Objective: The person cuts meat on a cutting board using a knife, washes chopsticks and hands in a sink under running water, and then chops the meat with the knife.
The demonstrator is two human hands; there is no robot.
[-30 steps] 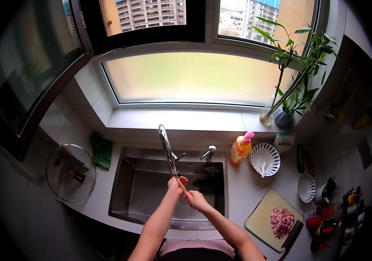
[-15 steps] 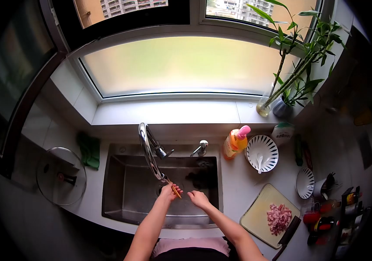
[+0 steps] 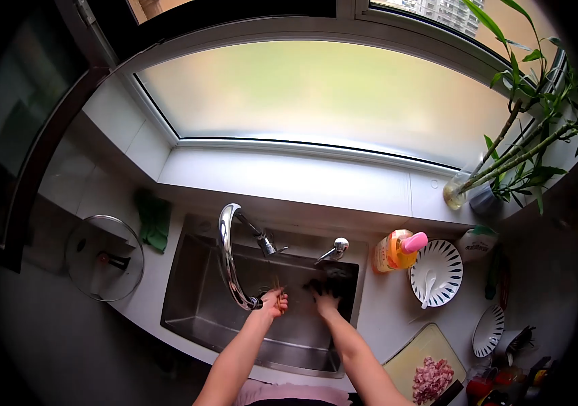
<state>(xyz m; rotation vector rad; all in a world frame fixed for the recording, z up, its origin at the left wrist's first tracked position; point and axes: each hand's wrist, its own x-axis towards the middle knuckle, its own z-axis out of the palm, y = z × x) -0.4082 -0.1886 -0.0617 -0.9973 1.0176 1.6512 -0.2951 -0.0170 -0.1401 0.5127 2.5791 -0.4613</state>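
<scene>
My left hand (image 3: 275,302) is closed in the sink (image 3: 224,328), just beside the spout end of the curved faucet (image 3: 226,254). Thin orange-brown sticks (image 3: 276,283) poke out beyond its fingers; their exact kind is hard to make out. My right hand (image 3: 327,302) reaches toward the sink's far right corner, fingers stretched out at a dark clumped mass (image 3: 313,287). Shadow and the mass partly hide those fingertips. I cannot tell what the dark mass is.
Right of the sink stand an orange bottle with a pink pump (image 3: 397,252) and a patterned bowl (image 3: 448,260) holding a white spoon (image 3: 429,287). Chopped meat (image 3: 432,379) and a knife (image 3: 448,394) lie on a cutting board (image 3: 400,358). A glass lid (image 3: 105,291) lies left.
My right hand has moved forward and right, from beside the left hand to the dark mass. The sticks in my left hand now point away from me. The view has turned and shifted.
</scene>
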